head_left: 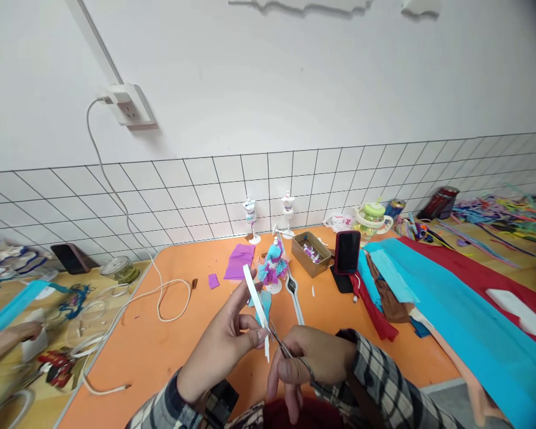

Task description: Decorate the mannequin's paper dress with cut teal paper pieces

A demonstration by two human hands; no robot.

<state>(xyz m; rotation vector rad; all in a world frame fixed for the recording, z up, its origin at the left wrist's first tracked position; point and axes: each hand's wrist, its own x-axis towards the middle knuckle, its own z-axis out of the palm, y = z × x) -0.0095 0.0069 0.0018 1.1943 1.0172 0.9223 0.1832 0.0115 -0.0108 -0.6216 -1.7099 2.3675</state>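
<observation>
My left hand [226, 345] pinches a narrow white strip [255, 301] between thumb and fingers, and the strip rises up and to the left. My right hand [310, 360] is closed on small scissors [277, 338], whose blades meet the strip just below my left fingertips. Both hands hover over the orange table [174, 333]. Beyond them stands a small doll figure [273, 265] dressed in blue and purple paper.
Purple paper [240, 261], a cardboard box [311, 253], a red phone on a stand [347, 252], two mini mannequins [250, 219] and blue and red paper sheets [455, 310] lie around. A white cable [161, 298] runs from the wall socket [127, 106]. Another person's hand [9, 339] is at left.
</observation>
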